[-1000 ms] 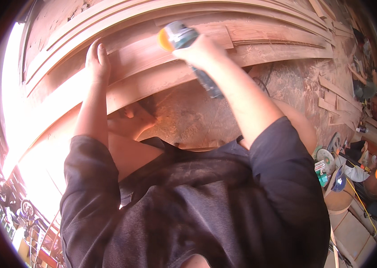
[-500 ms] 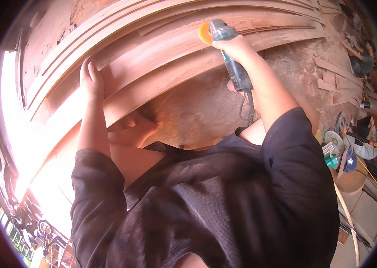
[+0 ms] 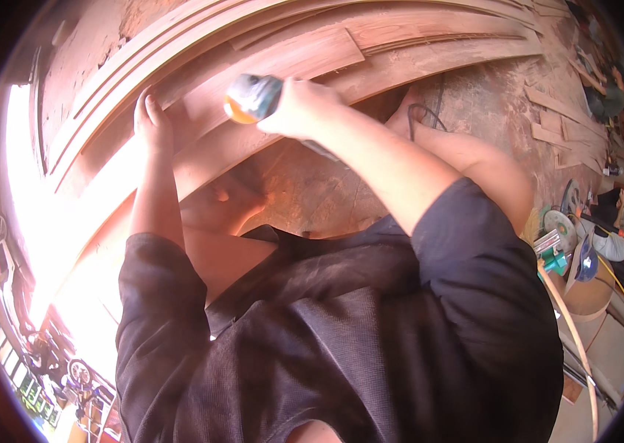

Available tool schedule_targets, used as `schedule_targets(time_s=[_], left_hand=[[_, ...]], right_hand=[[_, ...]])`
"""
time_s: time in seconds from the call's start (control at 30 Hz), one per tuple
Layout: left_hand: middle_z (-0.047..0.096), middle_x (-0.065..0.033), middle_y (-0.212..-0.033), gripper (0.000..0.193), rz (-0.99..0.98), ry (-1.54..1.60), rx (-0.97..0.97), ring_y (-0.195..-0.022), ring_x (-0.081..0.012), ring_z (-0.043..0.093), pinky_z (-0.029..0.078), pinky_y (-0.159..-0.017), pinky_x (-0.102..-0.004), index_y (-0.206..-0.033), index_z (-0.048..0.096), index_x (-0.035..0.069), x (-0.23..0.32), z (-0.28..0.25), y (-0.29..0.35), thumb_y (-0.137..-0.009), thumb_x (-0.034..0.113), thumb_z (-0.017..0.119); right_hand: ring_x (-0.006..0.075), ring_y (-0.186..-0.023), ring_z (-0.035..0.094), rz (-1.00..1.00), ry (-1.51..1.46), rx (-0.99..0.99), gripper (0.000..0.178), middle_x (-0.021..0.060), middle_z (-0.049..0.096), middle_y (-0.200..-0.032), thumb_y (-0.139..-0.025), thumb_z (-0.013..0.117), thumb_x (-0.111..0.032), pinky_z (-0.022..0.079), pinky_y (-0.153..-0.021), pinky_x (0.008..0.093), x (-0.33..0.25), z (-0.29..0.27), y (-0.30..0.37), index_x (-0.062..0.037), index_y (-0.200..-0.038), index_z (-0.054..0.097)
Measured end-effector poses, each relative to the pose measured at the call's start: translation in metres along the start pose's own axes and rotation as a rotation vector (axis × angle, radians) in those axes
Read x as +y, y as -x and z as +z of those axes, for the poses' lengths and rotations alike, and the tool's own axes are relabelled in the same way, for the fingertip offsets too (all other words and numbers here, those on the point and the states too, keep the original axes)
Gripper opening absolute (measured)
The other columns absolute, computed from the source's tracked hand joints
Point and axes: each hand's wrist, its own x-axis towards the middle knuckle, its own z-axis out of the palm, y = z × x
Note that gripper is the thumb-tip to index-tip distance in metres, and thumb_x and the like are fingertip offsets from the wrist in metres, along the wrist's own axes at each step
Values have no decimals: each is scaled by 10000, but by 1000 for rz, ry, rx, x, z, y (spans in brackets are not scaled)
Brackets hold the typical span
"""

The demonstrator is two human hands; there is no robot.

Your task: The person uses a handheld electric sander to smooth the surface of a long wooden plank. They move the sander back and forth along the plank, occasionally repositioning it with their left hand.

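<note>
My right hand is wrapped round an angle grinder, blurred by motion, with an orange disc low on its head. The grinder is over a long reddish wooden board; whether the disc touches the wood I cannot tell. Farther left, my left hand grips this board near its left end, thumb and fingers close together at the edge. Its fingertips are partly hidden. Below my right forearm, most of the tool's body is out of sight.
More long planks lie stacked beyond the board. My bare foot is by the near plank. Wood offcuts lie on the dusty floor at right, near a green power tool. Bright glare washes out the left side.
My right hand has swept the grinder leftward and nearer along the board, toward my left hand. The left hand has hardly moved. The power cord has shifted by my right leg.
</note>
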Motion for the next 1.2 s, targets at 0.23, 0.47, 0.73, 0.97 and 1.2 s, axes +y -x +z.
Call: schedule_targets(time_s=[0.23,0.47,0.73,0.97,1.2], left_hand=[[708,-195,-1368,409,47,-45,14,-1314,-379,647,493,-1128,-465,-1342,716,75,22,-1,0,-1099,364,558],[787,-93,-1223,363,201,-293,-119,-1255,-299,677,454,-1147,-496,-1155,824,176,48,-16,15,-1031,449,618],[435,-228,-1623,894,562,-748,-675,-1545,-409,369,252,-1265,-599,-1637,454,412,47,-28,45,-852,748,722],[446,-280,-1579,770,504,-413,-679,-1508,-482,369,264,-1244,-610,-1538,567,423,164,55,52,-822,544,821],[284,-289,-1740,1101,622,14,-519,-1641,-483,182,118,-1324,-636,-1703,355,279,380,278,77,-782,654,829]], right_hand=[[267,-1021,767,55,-276,296,604,156,801,-1074,-802,880,-517,578,-942,410,171,-24,-27,-103,-1231,785],[188,-788,660,260,-957,460,567,47,673,-939,-883,886,-411,548,-741,362,244,-102,39,16,-1219,725],[216,-880,660,-202,-1436,350,593,88,670,-986,-1009,703,-538,586,-832,364,344,-185,163,-17,-1268,587],[231,-952,636,-527,-1499,308,604,106,634,-1055,-1025,685,-518,569,-894,384,323,-155,167,-6,-1315,551],[246,-1023,612,-612,-1480,300,617,124,598,-1125,-1040,668,-498,552,-957,405,316,-165,176,5,-1363,516]])
